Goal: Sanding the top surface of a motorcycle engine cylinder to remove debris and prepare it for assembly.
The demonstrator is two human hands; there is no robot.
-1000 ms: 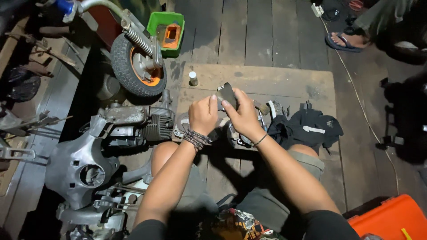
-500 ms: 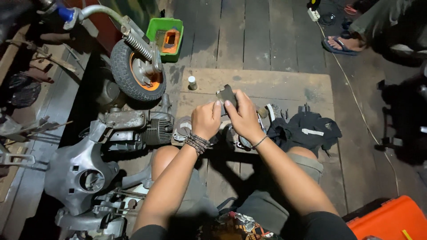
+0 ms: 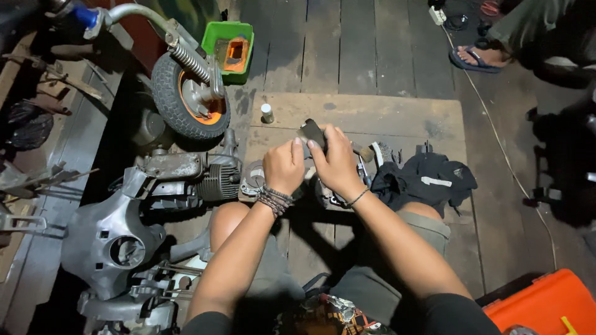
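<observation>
From here I see a wooden board (image 3: 397, 115) lying on the plank floor (image 3: 347, 43), and both hands work over the board's near edge. Off its left edge stands a small wheel (image 3: 186, 99) with an orange hub, below it a finned engine block (image 3: 205, 177) and a grey scooter body shell (image 3: 112, 239). A green tray (image 3: 214, 37) sits beyond the board's far left corner with an orange piece (image 3: 236, 53) inside it. A small white bottle (image 3: 267, 113) stands upright near the board's left edge. A black cloth (image 3: 428, 180) lies at the near right of the board, and an orange case (image 3: 546, 304) sits at the bottom right. A sandalled foot (image 3: 475, 57) of another person rests on the floor, far right.

My left hand (image 3: 284, 166) and right hand (image 3: 338, 162) are both curled tight, each grip closed on one dark flat part (image 3: 312, 132) held just above the metal parts at the board's near edge. A brush (image 3: 372, 152) lies just beside the right hand.
</observation>
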